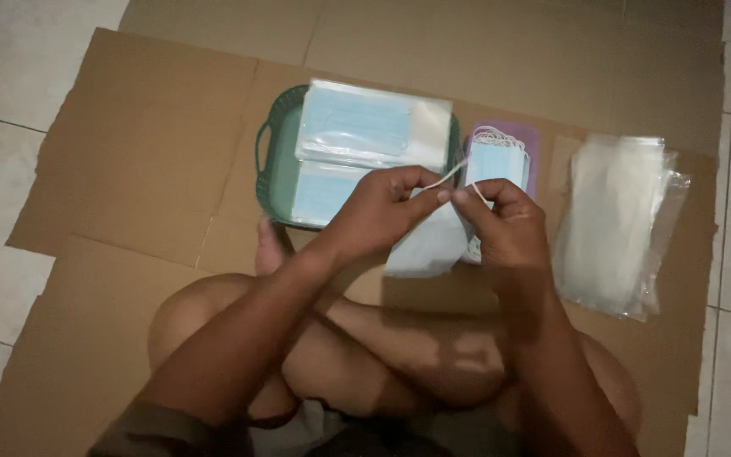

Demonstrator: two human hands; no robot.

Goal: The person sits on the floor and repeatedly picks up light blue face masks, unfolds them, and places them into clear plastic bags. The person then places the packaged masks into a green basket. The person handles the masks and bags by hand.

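Note:
My left hand (380,210) and my right hand (505,222) meet above my crossed legs, both pinching one light blue face mask (426,245) that hangs down between them. Its white ear loop (450,175) runs from my left fingertips up to the right. Just behind my right hand a stack of blue face masks (496,161) with white loops lies on a purple tray (530,140). Behind my left hand a green basket (272,165) holds clear packets of bagged masks (371,127).
A pile of clear plastic bags (615,222) lies to the right of the purple tray. Everything rests on flattened brown cardboard (141,152) spread over a pale tiled floor (2,76). My bare foot (269,247) shows under the basket.

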